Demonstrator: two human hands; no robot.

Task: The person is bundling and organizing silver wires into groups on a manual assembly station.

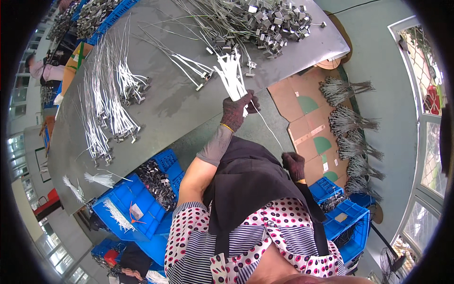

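My left hand (236,111), in a dark maroon knitted glove, is closed round a bundle of white-sleeved wires (231,78) over the table's near edge. Small metal end pieces show at the bundle's far end. From beside that hand a thin white strip (268,127), which looks like a cable tie, runs down to the right. Its lower end meets my right hand (294,165), gloved alike and closed in front of my apron at the right. The fingertips there are small and dark, so the exact grip is hard to see.
The grey metal table (175,120) carries a heap of wires with metal ends (279,26), a few loose wires (189,71) and white-sleeved wire bundles (118,118) at left. Blue crates (146,203) stand below. Cardboard (307,123) and several wire bundles (354,118) lie right.
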